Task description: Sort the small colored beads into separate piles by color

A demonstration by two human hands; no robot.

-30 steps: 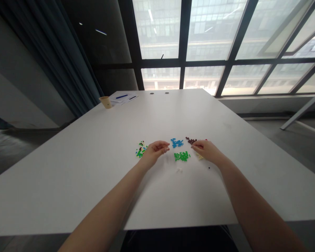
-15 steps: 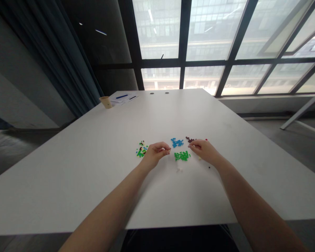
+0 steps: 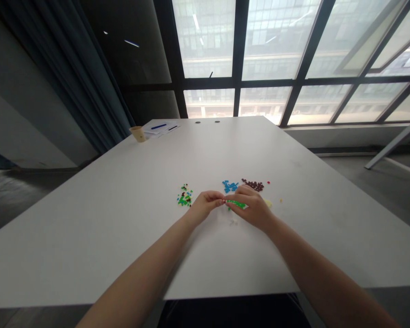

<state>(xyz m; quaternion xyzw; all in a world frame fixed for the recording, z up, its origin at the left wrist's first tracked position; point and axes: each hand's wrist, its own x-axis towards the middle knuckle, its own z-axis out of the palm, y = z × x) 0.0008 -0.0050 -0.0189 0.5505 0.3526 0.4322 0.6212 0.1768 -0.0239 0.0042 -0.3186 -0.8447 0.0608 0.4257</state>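
In the head view my left hand (image 3: pixel 207 205) and my right hand (image 3: pixel 251 207) meet fingertip to fingertip just above the table. Both are closed in a pinch around a spot too small to make out; a reddish speck shows there. Under my right fingers lies a pile of small green pieces (image 3: pixel 238 205), partly covered. Blue pieces (image 3: pixel 230 186) sit behind it, and dark brown pieces (image 3: pixel 254 185) are heaped beyond my right knuckles. Pale yellow pieces (image 3: pixel 268 203) peek out beside my right wrist. A few whitish pieces (image 3: pixel 233 222) rest nearer to me.
To the left of my left hand is a mixed-colour pile of small pieces (image 3: pixel 185 197). A red piece (image 3: pixel 268 182) and a yellow piece (image 3: pixel 280 200) lie singly on the right. Farther off on the white table (image 3: pixel 225 150) are a paper cup (image 3: pixel 138 134), papers and a blue pen (image 3: pixel 158 126).
My right hand has moved left from the dark brown pile to my left fingertips, uncovering that pile and covering part of the green one. The left hand has barely shifted.
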